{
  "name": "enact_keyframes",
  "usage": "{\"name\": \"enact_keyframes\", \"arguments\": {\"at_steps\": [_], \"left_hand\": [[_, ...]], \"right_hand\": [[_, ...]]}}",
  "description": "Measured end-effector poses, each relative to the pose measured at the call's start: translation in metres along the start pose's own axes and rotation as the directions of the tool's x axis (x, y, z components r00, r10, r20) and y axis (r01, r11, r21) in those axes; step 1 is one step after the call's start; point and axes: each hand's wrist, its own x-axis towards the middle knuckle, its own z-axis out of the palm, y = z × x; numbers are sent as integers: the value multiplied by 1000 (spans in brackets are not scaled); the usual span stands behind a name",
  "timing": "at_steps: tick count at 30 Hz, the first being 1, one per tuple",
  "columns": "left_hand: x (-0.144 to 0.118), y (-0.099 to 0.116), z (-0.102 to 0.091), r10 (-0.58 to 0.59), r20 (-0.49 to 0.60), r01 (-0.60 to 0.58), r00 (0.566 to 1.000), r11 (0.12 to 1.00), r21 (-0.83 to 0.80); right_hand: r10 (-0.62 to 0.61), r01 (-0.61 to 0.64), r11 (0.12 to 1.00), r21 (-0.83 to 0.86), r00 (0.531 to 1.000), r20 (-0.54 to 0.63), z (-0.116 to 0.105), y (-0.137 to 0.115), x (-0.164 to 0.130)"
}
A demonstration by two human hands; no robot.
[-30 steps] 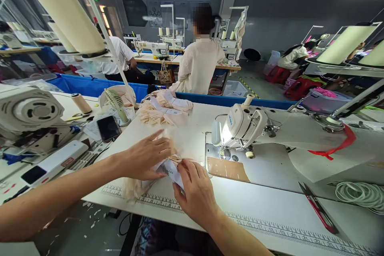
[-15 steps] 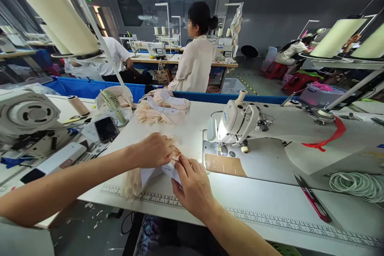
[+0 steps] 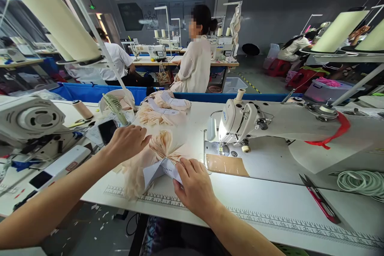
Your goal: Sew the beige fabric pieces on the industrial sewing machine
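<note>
At the far left, a pale sewing machine (image 3: 33, 116) stands below a large cone of cream thread (image 3: 60, 20). To its right lie a spool of peach thread (image 3: 81, 109) and a dark-screened phone (image 3: 106, 130), with a small green fan (image 3: 115, 108) upright just behind the phone. The left hand (image 3: 129, 141) hangs in front of the phone, its fingers loosely bent; whether it touches or pinches any cloth cannot be told. Just to its right, a gathered peach fabric bundle (image 3: 162, 143) lies on the white tabletop (image 3: 195, 118), cinched by a printed white paper band (image 3: 163, 169), its ends fanning out. Behind it, near the blue edging, rest more banded peach bundles (image 3: 150, 113). The right hand (image 3: 196, 184) is partly closed on the right end of the band, fingers on top and thumb at the near side. Further right come a lit white sewing machine head (image 3: 235, 122), a tan piece (image 3: 227, 165) flat beside its needle area, red-handled snips (image 3: 321, 202) and a coil of pale cord (image 3: 361, 184).
</note>
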Motion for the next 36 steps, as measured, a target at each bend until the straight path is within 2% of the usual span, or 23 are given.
{"name": "enact_keyframes", "arguments": {"at_steps": [2, 3, 5, 6, 8, 11, 15, 18, 25, 27, 29, 33, 34, 36], "left_hand": [[1, 14, -9, 172, -38, -173, 984, 985, -27], [3, 23, -12, 291, -21, -292, 957, 955, -52], [8, 40, -12, 524, 23, -514, 852, 843, -157], [12, 45, -10, 584, 47, -567, 810, 801, -190], [20, 50, -3, 616, 116, -589, 779, 783, -201], [28, 46, 5, 566, 231, -553, 791, 824, -124], [28, 40, 4, 524, 267, -530, 809, 846, -55], [23, 40, 3, 541, 242, -537, 806, 839, -88], [-4, 33, 15, 505, 67, -505, 860, 863, -16], [-10, 31, 17, 492, 62, -492, 868, 870, -15], [-12, 30, 19, 485, 64, -484, 872, 875, -30], [-16, 30, 18, 466, 60, -465, 883, 885, -32], [-19, 30, 17, 451, 48, -450, 891, 893, -27], [-28, 31, 16, 417, 16, -417, 909, 909, -5]], "right_hand": [[3, -3, 1000, 27, 1000, 10, 0, 0, 1], [4, -4, 999, 41, 1000, 12, 0, 1, 1], [4, -5, 998, 63, 1000, 10, 0, 1, 1], [4, -4, 998, 70, 1000, 4, 0, 2, 1], [1, -1, 997, 73, 1000, -4, 0, 3, 1], [-6, 6, 998, 68, 1000, -2, 1, 5, 2], [-4, 4, 998, 59, 1000, -2, 3, 7, 3], [3, -3, 998, 62, 1000, 7, 2, 7, 3], [7, -13, 992, 125, 999, 49, -7, 5, 2], [-4, -12, 991, 135, 993, 120, -10, 6, 14], [-30, -3, 991, 136, 969, 246, -12, 10, 33], [-90, 48, 995, 93, 845, 527, -11, 16, 72], [-95, 79, 995, 53, 826, 555, -10, 15, 76], [-98, 147, 988, -50, 840, 533, -7, 11, 73]]}}
